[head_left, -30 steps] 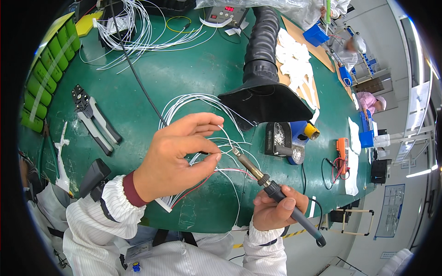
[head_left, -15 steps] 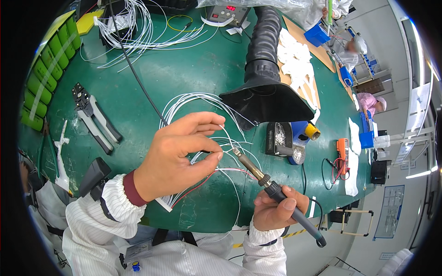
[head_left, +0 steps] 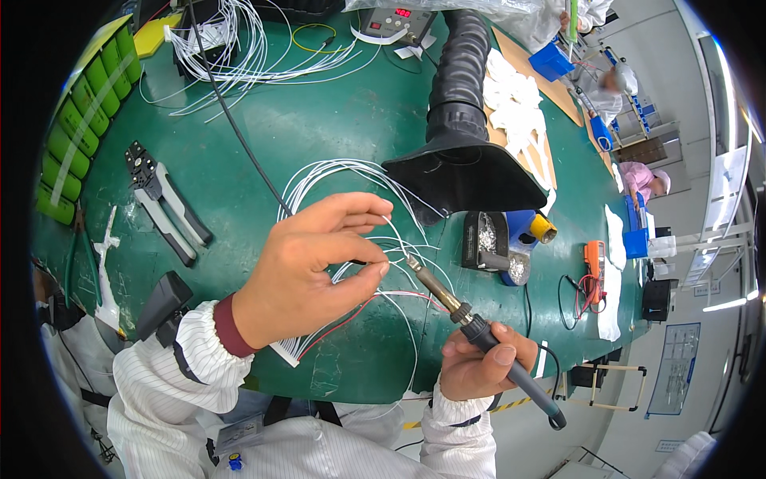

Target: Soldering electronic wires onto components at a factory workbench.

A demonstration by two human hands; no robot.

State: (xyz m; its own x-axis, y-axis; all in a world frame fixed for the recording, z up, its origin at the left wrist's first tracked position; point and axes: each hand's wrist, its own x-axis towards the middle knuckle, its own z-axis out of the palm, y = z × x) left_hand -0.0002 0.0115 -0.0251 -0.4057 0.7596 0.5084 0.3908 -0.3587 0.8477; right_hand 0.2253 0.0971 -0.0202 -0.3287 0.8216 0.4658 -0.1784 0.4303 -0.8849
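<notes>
My left hand [head_left: 307, 267] is closed in a pinch on a thin white wire [head_left: 394, 231], whose end sticks up between the fingers. Held in my right hand [head_left: 487, 363] is a soldering iron [head_left: 435, 285] with a dark handle and metal barrel. Its tip meets the wire, or lies very close to it, just right of my left fingertips; the exact contact is too small to tell. Beneath and behind my left hand lies a looped bundle of white wires [head_left: 339, 168], with one red strand. A white connector [head_left: 285, 353] ends the bundle near the table's front edge.
A black fume extractor hood [head_left: 467, 176] stands beyond my hands, beside a soldering tip cleaner [head_left: 484, 239]. Wire strippers [head_left: 163, 203] and green battery cells [head_left: 84, 120] lie left. The soldering station [head_left: 392, 28] is at the back, an orange multimeter [head_left: 594, 259] right. People sit farther right.
</notes>
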